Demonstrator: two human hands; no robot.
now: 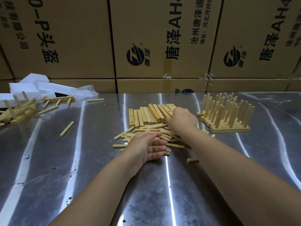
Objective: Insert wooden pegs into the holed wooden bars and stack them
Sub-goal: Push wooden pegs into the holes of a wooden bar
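Observation:
A row of holed wooden bars (146, 115) lies side by side in the middle of the metal table (65, 160). In front of them spreads a loose pile of wooden pegs (146, 131). My right hand (181, 119) lies over the right end of the bars, its fingers curled down at the bars' front edge; what they grasp is hidden. My left hand (150, 145) hovers over the near side of the peg pile, palm turned inward, fingers relaxed and holding nothing. Finished bars with upright pegs (226, 115) stand grouped at the right.
At the far left lie more pegged bars (17, 108), tipped over, with white foam blocks (32, 87) and plastic wrap behind them. Stray pegs (66, 128) are scattered on the table. Stacked cardboard boxes (162, 38) form a wall behind the table.

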